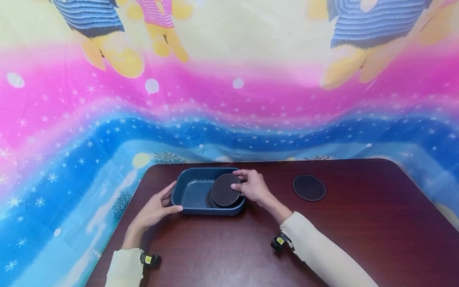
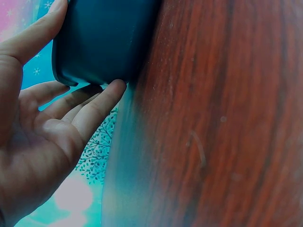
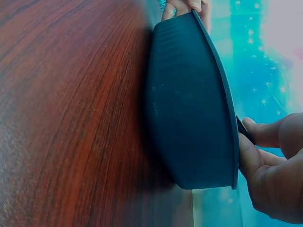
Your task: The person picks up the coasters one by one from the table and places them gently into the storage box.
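Note:
A dark blue rectangular plastic tray (image 1: 193, 211) stands on the table. My left hand (image 1: 155, 208) spans its left end, the thumb at the front rim and fairly straight fingers touching the end wall, as the left wrist view also shows. My right hand (image 1: 254, 186), above the tray's right end, pinches a round dark coaster (image 1: 224, 190) between thumb and fingers. Beneath that coaster, edges of more round coasters (image 1: 209, 201) show inside the tray; how many is hidden. In the right wrist view the tray's wall (image 3: 189, 104) covers most of the held coaster (image 3: 245, 130).
Another round dark coaster (image 1: 309, 187) lies flat on the table to the right of the tray. The reddish-brown wooden table (image 1: 222, 251) has a rounded far edge. A patterned cloth (image 1: 229, 103) hangs behind it and along the left side.

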The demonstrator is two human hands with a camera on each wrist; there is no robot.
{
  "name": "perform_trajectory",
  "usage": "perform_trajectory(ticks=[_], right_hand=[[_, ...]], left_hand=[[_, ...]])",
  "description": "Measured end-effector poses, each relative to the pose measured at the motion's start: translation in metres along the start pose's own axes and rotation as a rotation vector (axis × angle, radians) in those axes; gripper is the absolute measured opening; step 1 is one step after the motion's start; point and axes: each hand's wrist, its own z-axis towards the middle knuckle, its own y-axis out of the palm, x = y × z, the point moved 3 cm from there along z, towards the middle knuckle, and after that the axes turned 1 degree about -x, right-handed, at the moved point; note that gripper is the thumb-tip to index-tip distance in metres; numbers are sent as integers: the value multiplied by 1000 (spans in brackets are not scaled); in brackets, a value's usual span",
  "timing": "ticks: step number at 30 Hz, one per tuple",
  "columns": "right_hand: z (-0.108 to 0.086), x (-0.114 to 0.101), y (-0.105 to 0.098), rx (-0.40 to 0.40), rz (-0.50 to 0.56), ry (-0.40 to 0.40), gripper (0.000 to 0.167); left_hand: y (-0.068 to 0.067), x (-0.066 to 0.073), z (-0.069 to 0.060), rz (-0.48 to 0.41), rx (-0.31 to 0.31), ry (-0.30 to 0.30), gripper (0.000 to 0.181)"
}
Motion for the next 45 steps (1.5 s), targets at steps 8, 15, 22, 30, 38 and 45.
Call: perform_trajectory(ticks=[8,15,22,30,38,45], right_hand=[[1,-3,3,-29,-88,-28,48],[-5,-12,3,-77,-304,-118,48],[-17,-19,-15,-51,-281,-197,52],[-21,6,-56,-54,-141,-190,55],[-24,40,-106,-43,-96,-147,58],[-33,65,-147,-11,-162,-92,68]], left_hand=[[-1,-2,-2,4,1,3,98],[-1,-3,-3,6,5,2,98],[0,-1,-2,7,7,6,98],[-1,-2,-2,6,7,10,98],[0,-3,-1,0,4,11,98],[0,-1,-1,4,5,9,99]])
